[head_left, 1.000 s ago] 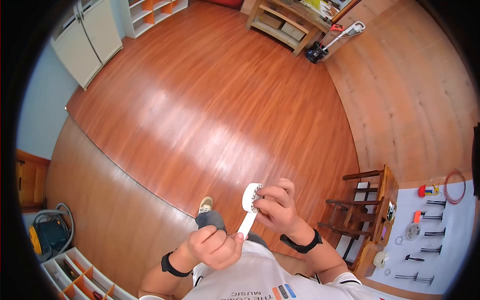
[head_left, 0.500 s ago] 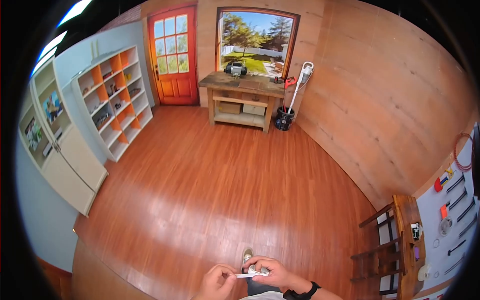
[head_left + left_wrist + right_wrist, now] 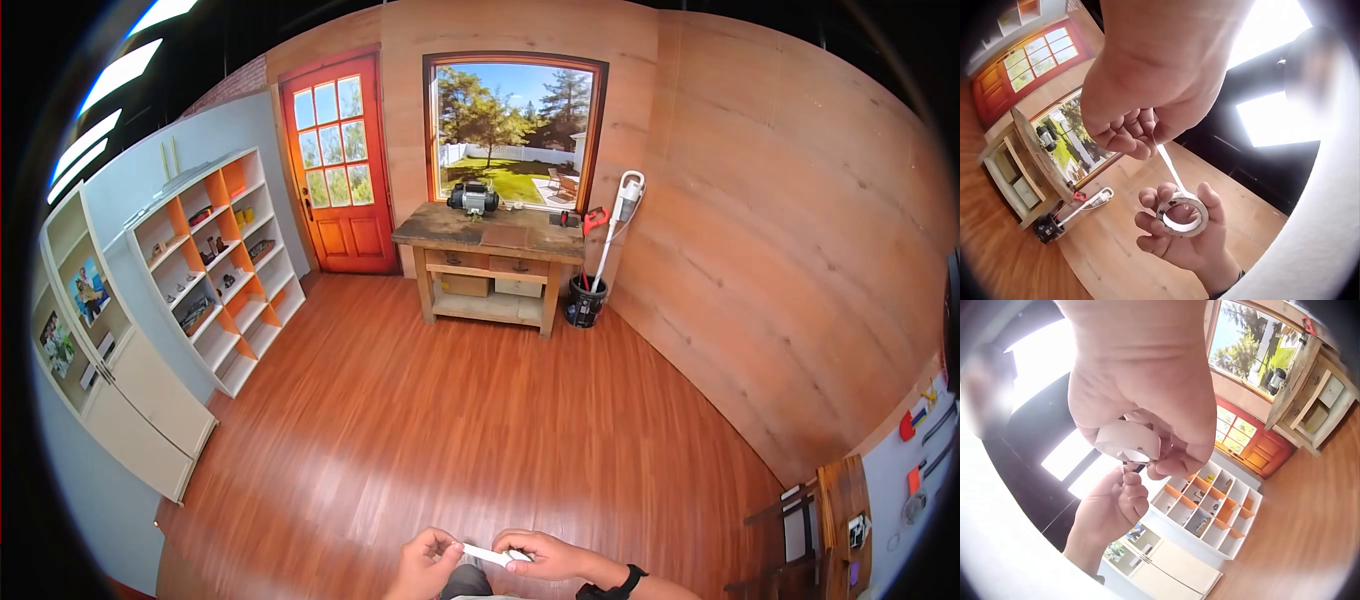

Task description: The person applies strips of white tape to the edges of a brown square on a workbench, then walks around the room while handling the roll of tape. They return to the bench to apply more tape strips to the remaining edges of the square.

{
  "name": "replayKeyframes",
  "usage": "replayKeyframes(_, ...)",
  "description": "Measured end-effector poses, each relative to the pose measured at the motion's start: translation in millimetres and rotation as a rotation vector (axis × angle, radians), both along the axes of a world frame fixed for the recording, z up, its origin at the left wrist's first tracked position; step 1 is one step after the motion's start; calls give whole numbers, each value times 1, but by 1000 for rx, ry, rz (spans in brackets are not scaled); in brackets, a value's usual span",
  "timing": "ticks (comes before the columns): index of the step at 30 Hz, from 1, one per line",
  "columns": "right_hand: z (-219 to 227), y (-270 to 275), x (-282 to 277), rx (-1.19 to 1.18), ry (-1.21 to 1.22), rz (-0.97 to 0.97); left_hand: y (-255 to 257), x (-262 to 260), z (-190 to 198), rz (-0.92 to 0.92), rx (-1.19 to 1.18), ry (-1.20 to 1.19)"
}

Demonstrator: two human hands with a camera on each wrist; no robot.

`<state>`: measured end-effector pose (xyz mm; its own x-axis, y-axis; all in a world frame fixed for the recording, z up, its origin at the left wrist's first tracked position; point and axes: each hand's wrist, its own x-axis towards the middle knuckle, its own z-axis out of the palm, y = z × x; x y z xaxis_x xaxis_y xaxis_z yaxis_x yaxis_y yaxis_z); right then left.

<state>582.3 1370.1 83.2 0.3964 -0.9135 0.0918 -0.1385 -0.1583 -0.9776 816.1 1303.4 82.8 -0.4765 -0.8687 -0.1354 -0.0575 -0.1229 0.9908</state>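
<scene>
Right hand: right hand (image 3: 548, 556) low at the bottom edge of the head view, fingers curled round the tape roll (image 3: 1182, 214); in the left wrist view the roll sits ringed by fingertips, its hole open toward the camera.
Left hand: left hand (image 3: 426, 562) just beside the right, thumb and fingers pinching the free end of the tape strip (image 3: 487, 554).
Tape roll: white, narrow, held in the air well above the wooden floor (image 3: 470, 400); right wrist view shows it (image 3: 1127, 441) tucked under the right palm.
Tape strip: pulled out taut from the roll to the left fingers, a short span between the two hands; thin white line in the left wrist view (image 3: 1171, 166).
Landmark: workbench (image 3: 490, 252) at the far wall, well apart from the hands, straight ahead of them.
Above workbench: window (image 3: 512, 128) with lawn and trees outside; a dark machine (image 3: 473, 197) on the bench top.
Left of workbench: orange door (image 3: 335, 165) with glass panes; further left, white shelf unit (image 3: 220, 255) with orange backs, then a white cabinet (image 3: 110, 380).
Right of workbench: white stick vacuum (image 3: 618, 222) leaning on the wall, black bucket (image 3: 584, 300) at its foot.
Far right of workbench: wooden rack (image 3: 840, 520) near the right edge, tool board (image 3: 925, 430) behind it.
Wrist: black band (image 3: 618, 584) on the right wrist.
</scene>
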Motion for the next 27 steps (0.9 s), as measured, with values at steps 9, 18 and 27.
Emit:
replayKeyframes(9,-21,-231,-73,220,154,41,-266,-77,-45,-4,-77,96)
replayKeyframes(18,-12,-411,-156,53,102,-203,-467,-166,-28,-70,-88,4)
replayKeyframes(27,-64,-609,-264,38,12,-125,-660,-255,-39,-29,-129,-65)
